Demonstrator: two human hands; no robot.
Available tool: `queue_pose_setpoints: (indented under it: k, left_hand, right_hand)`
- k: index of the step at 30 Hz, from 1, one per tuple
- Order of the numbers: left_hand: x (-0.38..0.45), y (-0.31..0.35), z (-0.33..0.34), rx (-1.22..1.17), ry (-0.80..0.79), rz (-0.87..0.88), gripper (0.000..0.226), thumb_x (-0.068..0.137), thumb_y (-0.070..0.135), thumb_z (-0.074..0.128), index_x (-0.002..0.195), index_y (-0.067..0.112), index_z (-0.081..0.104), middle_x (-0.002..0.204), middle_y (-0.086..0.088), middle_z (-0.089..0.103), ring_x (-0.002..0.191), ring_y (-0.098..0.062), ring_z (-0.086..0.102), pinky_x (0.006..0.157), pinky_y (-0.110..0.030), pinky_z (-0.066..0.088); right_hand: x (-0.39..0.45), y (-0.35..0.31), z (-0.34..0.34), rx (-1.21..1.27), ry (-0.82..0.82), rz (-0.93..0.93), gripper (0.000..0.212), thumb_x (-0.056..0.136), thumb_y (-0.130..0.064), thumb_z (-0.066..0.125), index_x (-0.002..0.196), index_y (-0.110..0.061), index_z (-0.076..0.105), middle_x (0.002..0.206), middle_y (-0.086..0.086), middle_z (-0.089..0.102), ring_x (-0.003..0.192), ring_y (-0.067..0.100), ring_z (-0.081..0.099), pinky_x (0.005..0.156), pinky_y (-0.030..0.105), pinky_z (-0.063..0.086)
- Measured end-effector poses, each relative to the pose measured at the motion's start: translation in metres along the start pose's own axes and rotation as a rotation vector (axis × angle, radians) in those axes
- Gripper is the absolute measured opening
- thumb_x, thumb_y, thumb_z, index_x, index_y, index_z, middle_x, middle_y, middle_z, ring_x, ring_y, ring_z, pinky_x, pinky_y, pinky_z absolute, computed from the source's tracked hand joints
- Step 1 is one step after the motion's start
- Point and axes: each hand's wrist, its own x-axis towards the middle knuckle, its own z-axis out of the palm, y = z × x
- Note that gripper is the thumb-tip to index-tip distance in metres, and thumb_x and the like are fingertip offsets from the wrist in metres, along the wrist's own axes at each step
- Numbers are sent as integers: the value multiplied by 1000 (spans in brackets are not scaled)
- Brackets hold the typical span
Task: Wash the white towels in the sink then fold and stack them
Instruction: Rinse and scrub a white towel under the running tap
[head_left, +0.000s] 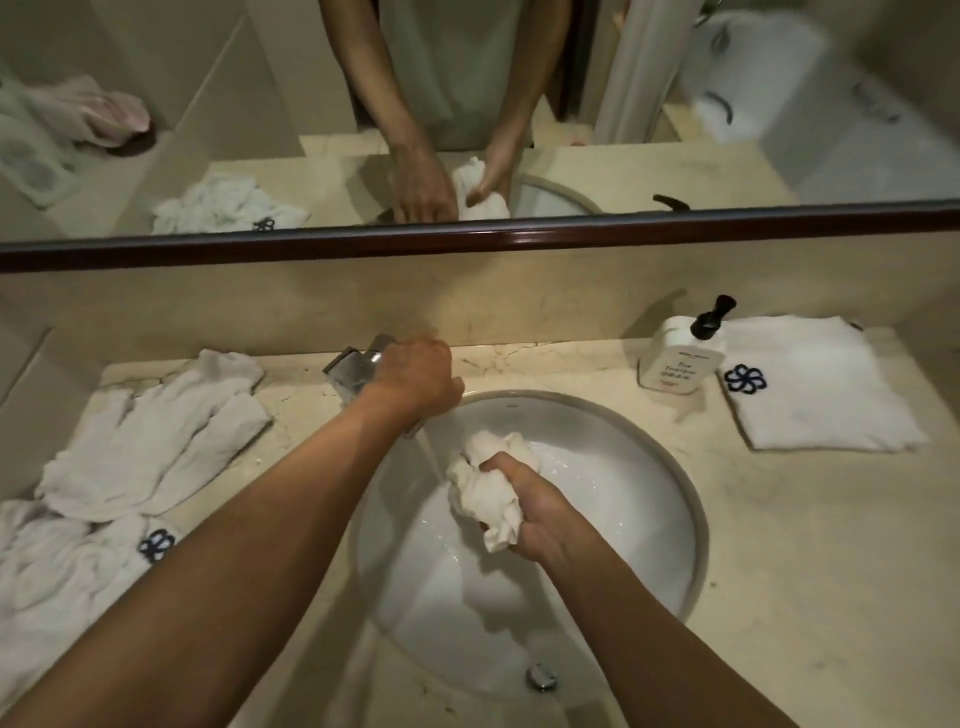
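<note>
The right hand (524, 506) clenches a bunched, soaked white cotton towel (488, 491) over the round white basin (670, 483), beside the running stream. The left hand (415, 379) wraps the chrome tap (350, 371). Sodden cloth is probably heavy, limp, drippy; gripping the bundle's middle suits.

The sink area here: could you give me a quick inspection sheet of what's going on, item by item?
Surface: pale marble counter around a round white sink; water runs from the tap.
Job's things: one bunched wet towel under the stream; crumpled towels on the counter's left; one folded towel on the right.
Clutter: pump bottle beside the folded towel.
Hands: left hand on the tap; right hand gripping the wet towel.
Cables: nothing seen.
Surroundings: mirror above the counter, reflecting the person's arms and a bathtub.
</note>
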Motion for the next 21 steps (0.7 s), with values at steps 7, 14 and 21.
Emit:
queue_pose_setpoints:
  k: [7,14,21]
  left_hand:
    - [-4,-10,10,124,67,24,46,98,41,46,124,7,63,121,-14,66,110,-31,60,94,-38,48]
    - [-60,16,5,-401,143,217,49,100,38,52,144,18,48,143,-7,54,129,-22,50,108,-39,41]
    - [-154,81,104,-1661,178,-453,81,77,59,76,145,32,39,141,4,54,122,-15,58,99,-35,49]
  right_hand:
    - [-21,4,-11,56,-16,-64,14,95,-20,57,88,-10,61,71,9,66,65,24,62,62,35,52]
    - [-51,4,-25,313,-251,-27,16,90,-32,65,98,-26,53,62,-3,59,40,12,51,36,17,30]
    - [-89,29,-37,728,-520,24,78,53,-13,91,122,-2,54,87,8,53,55,18,60,44,27,52]
